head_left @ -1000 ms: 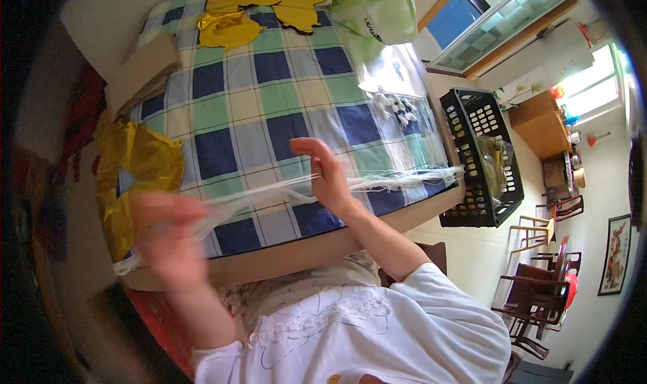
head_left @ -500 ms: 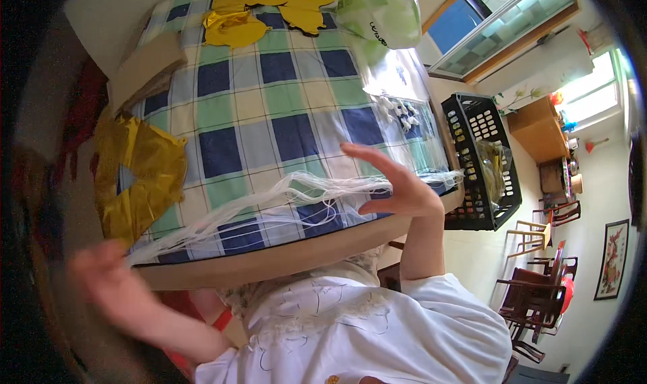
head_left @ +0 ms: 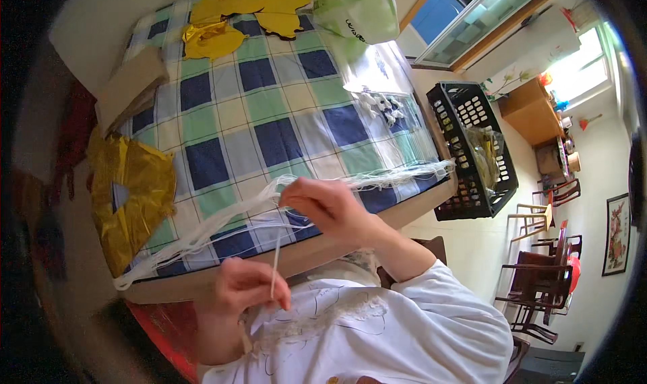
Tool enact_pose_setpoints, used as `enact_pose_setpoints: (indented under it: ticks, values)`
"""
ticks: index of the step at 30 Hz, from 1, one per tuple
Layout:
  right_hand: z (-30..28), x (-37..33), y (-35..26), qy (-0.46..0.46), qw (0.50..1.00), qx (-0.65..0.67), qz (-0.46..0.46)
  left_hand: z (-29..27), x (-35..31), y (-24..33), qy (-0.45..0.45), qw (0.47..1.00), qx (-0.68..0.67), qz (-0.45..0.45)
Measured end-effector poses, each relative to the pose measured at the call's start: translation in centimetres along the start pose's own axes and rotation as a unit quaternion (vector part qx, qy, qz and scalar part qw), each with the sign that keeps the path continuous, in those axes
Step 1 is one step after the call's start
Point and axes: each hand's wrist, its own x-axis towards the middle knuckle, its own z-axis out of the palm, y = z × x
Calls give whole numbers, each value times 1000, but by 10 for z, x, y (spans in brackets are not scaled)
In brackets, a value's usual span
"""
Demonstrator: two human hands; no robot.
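Observation:
A long bundle of loose white strings point(head_left: 222, 224) stretches along the near edge of a bed with a checked cover point(head_left: 249, 111). My right hand point(head_left: 333, 212) is closed in a pinch over the middle of the bundle, fingertips against the strings. Nearer my body, my left hand point(head_left: 251, 286) has its fingers closed on a thin, straight white strand point(head_left: 276, 266). That strand runs up from the left fingers towards the right fingertips; its upper end is hard to make out. A flat gold foil balloon point(head_left: 138, 202) lies at the bed's left corner.
More gold foil pieces point(head_left: 232, 13) lie at the far side, beside a pale green plastic bag point(head_left: 357, 10). A cardboard piece point(head_left: 131, 87) sits at the left. Clear film point(head_left: 381, 71) is on the bed's right. A black crate point(head_left: 441, 138) stands beside the bed.
My left hand has come in from the far left to in front of my body, with a white strand now in it. My right hand has moved left and closed from an open spread.

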Motion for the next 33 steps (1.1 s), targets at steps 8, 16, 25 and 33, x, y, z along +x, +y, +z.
enact_pose_setpoints:
  ticks: [8,16,25,33]
  values:
    - [14,-17,9,-89,980,-63,-165,22,9,-14,257,956,112,91]
    - [15,-16,13,-92,968,-126,-195,17,11,-26,293,921,193,170]
    - [9,-10,23,-93,963,-159,-197,12,16,-24,196,945,255,64]
    - [11,-10,24,-81,965,-133,-209,10,16,-24,176,954,235,57]
